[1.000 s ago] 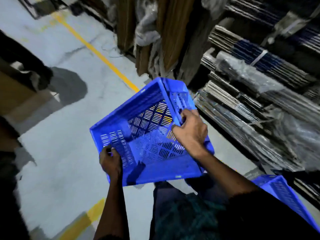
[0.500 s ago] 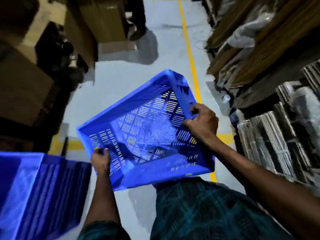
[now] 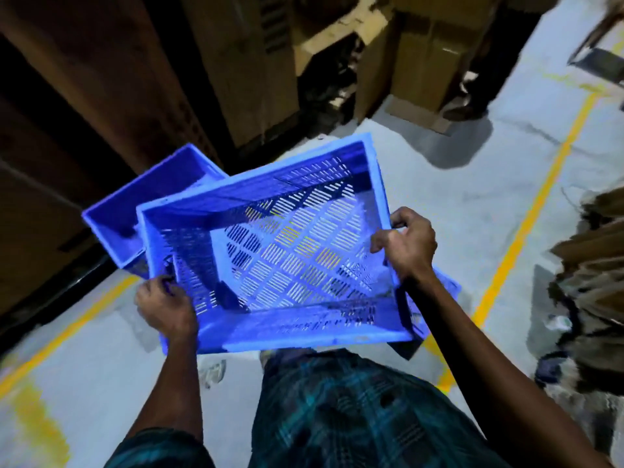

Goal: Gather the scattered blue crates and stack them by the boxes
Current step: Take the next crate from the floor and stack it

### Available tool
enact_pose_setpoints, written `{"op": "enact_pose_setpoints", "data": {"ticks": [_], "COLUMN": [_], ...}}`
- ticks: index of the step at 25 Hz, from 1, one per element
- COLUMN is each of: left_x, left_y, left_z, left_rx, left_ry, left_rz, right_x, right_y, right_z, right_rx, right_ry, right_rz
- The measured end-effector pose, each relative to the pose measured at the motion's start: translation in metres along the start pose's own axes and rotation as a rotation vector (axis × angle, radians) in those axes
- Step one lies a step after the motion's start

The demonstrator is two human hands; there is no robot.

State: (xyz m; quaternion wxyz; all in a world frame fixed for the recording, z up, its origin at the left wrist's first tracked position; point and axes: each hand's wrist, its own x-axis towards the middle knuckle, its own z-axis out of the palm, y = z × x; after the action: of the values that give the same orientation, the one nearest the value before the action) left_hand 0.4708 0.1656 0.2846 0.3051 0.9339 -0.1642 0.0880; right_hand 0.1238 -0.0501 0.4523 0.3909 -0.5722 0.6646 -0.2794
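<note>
Head view: both hands, left hand point(image 3: 165, 307) and right hand point(image 3: 407, 244), still hold the blue crate point(image 3: 287, 251), now swung over another crate point(image 3: 145, 204) at middle left, ready to stack.

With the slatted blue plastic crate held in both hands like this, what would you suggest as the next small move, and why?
Probably turn the held slatted blue plastic crate to line up with the second blue plastic crate showing behind its left edge, near the brown cardboard boxes, then lower it in. The left hand and right hand each grip a short end, and it sits skewed to that crate.
</note>
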Motion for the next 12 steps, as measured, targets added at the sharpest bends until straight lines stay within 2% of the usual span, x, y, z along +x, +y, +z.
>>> {"op": "enact_pose_setpoints", "data": {"ticks": [3, 5, 7, 9, 12], "left_x": [0.016, 0.040, 0.069, 0.093, 0.122], "left_y": [-0.027, -0.034, -0.047, -0.064, -0.085], "left_z": [-0.028, -0.043, -0.055, -0.060, -0.060], "left_rx": [-0.054, -0.142, -0.101, -0.039, -0.153], "left_ry": [0.092, 0.037, -0.090, -0.187, -0.202], "left_rz": [-0.074, -0.246, -0.461, -0.526, -0.572], "right_x": [-0.005, -0.007, -0.009, -0.010, -0.002], "right_y": [-0.024, -0.040, -0.054, -0.068, -0.089], "right_z": [0.033, 0.059, 0.086, 0.113, 0.155], "right_rx": [-0.003, -0.015, -0.037, -0.064, -0.095], "right_ry": [-0.062, -0.106, -0.149, -0.173, -0.216], "right_rz": [-0.029, -0.058, -0.080, -0.103, -0.136]}}
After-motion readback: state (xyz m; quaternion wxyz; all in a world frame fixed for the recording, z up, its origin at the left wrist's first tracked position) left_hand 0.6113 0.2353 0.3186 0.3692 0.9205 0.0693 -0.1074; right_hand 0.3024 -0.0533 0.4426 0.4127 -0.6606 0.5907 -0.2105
